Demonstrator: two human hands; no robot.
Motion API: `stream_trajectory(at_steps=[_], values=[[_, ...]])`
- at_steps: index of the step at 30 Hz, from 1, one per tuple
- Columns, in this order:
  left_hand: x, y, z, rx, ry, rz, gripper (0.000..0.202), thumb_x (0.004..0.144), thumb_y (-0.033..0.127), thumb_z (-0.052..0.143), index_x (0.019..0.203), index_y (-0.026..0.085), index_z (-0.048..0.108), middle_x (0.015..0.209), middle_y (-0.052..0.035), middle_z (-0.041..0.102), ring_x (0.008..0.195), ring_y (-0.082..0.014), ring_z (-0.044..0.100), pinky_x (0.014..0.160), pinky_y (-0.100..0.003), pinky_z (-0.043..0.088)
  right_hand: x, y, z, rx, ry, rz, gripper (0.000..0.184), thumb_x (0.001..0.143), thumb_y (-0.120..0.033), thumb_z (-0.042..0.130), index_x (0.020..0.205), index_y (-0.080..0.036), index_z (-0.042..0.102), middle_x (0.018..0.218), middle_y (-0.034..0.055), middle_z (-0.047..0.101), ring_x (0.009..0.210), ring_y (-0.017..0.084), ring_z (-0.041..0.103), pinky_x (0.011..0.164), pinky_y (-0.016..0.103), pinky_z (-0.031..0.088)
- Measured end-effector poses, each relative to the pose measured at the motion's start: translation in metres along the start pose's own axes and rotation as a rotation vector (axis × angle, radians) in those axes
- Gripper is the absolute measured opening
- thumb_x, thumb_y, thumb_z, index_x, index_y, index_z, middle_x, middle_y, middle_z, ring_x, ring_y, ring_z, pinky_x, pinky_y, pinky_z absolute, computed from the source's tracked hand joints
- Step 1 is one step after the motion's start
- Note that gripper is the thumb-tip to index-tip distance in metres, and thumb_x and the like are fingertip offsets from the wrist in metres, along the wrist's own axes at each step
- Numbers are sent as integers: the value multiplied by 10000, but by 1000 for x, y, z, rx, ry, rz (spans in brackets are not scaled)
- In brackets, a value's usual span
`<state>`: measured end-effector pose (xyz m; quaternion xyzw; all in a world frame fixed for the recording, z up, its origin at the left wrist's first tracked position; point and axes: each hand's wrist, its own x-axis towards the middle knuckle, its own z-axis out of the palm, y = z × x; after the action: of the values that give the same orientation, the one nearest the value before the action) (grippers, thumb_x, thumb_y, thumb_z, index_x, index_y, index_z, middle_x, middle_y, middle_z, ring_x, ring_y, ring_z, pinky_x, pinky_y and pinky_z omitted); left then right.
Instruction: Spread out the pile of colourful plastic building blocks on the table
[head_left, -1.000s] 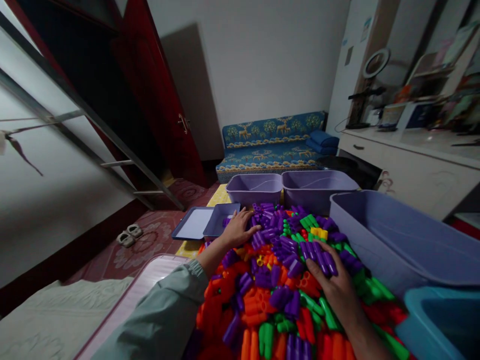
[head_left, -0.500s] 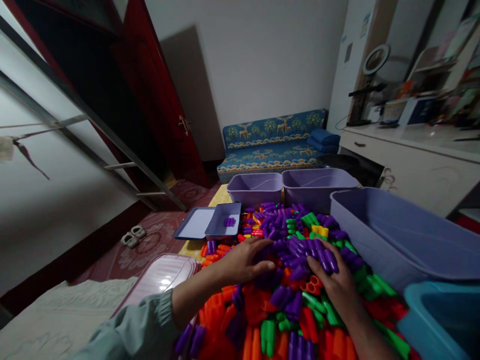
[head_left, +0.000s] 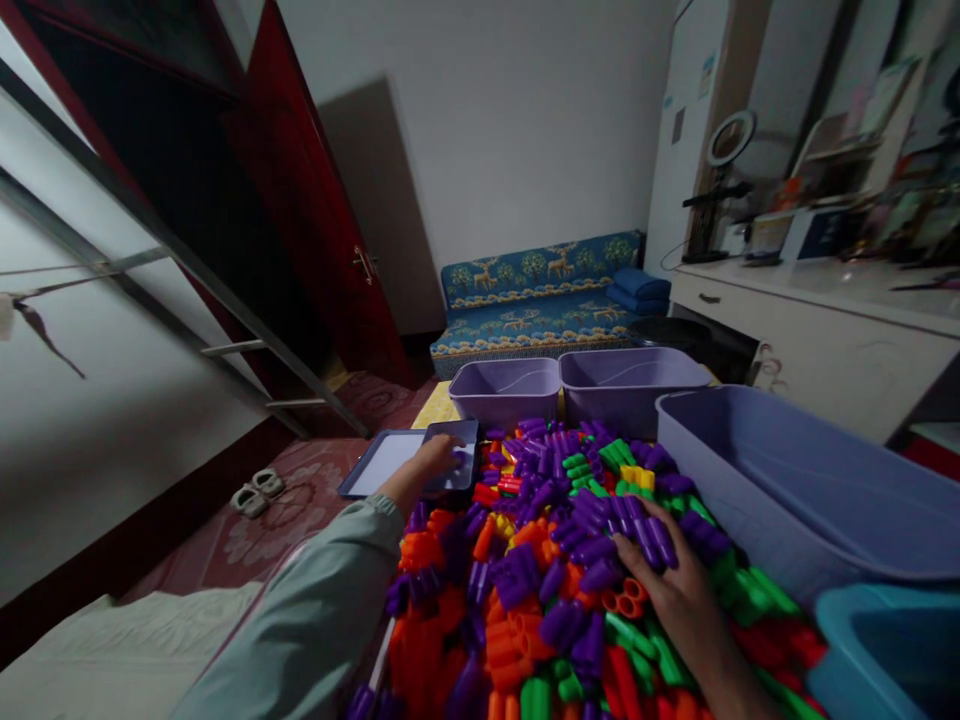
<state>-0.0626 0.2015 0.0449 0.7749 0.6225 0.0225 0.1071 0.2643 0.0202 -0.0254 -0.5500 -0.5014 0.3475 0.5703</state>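
A heap of bullet-shaped plastic toy blocks [head_left: 517,575], purple, orange, green, red and yellow, fills the area before me. My right hand [head_left: 671,565] rests on the heap's right side, thumb and fingers around a joined row of purple blocks [head_left: 641,525]. My left hand [head_left: 437,456] reaches into a small grey-blue lidded box [head_left: 466,432] at the heap's far left. Its fingers are over a bit of purple inside the box; they are blurred and partly hidden, so their grip does not show. The box's lid [head_left: 382,463] lies folded open to the left.
Two lilac bins [head_left: 504,390] stand behind the heap, a larger lilac bin [head_left: 787,490] to the right. A teal bin [head_left: 885,640] sits at the lower right. Yellow cloth [head_left: 433,408] shows at the table's far left edge. Beyond is a blue patterned sofa [head_left: 525,300].
My left hand has moved from above the middle of the heap, away and leftward into the small box. My right hand keeps the purple blocks in nearly the same place.
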Motion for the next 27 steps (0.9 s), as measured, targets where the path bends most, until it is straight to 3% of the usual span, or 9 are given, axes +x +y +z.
stream_trajectory(at_steps=[4,7,10,15,17,20,24,25,27], values=[[11,0,24,36,-53,-74,333,915,339,609,1197,163,590,1219,-96,603,1050,-229,615,885,-440,537,0,0,0,-12,5,13,621,787,-583,632,1294,-251,494,1333,93,583,1256,284,534,1082,436,407],[13,5,28,10,-64,-113,324,913,341,612,1179,157,597,1185,-89,616,1022,-222,625,863,-425,545,0,0,-1,-14,-16,25,628,786,-578,638,1300,-249,489,1342,97,579,1260,280,530,1087,432,402],[9,9,16,-46,-20,-148,276,900,343,629,1093,145,627,1086,-69,649,949,-202,641,821,-396,549,0,-1,-1,-11,-8,16,633,785,-580,639,1299,-243,490,1350,103,570,1268,282,521,1091,439,394],[-10,31,-23,-204,218,-113,279,861,281,570,1063,109,660,967,-117,695,933,-241,650,812,-349,521,0,-3,0,-28,9,3,639,783,-586,638,1294,-231,495,1319,111,582,1248,283,531,1085,452,392],[-24,50,-33,-292,267,-28,367,871,284,519,1181,114,616,1037,-112,693,920,-227,663,791,-323,531,0,-4,0,-34,10,12,647,773,-596,642,1284,-225,503,1302,115,592,1230,286,544,1078,457,396],[-53,84,-32,-410,232,156,449,841,279,567,1278,175,579,1128,-71,682,923,-191,675,802,-289,544,1,-4,0,-49,19,1,648,762,-596,652,1272,-221,513,1291,116,599,1218,288,552,1070,458,400],[-105,114,-18,-443,144,549,603,797,272,671,1378,211,522,1349,-130,567,1181,-250,585,1001,-372,474,1,-1,-1,-63,32,-27,650,764,-579,661,1283,-217,513,1262,112,613,1177,281,579,1050,452,421],[-120,117,-16,-433,157,587,617,809,284,674,1398,223,502,1390,-138,531,1241,-262,543,1044,-393,440,1,0,-2,-66,37,-31,650,763,-576,663,1284,-216,513,1254,112,617,1164,279,587,1043,451,427],[-153,116,-11,-429,216,516,561,853,318,644,1392,245,506,1398,-131,528,1275,-260,518,1071,-403,415,2,0,-1,-77,44,-41,648,761,-569,664,1282,-212,515,1246,114,621,1150,277,596,1034,448,436]])
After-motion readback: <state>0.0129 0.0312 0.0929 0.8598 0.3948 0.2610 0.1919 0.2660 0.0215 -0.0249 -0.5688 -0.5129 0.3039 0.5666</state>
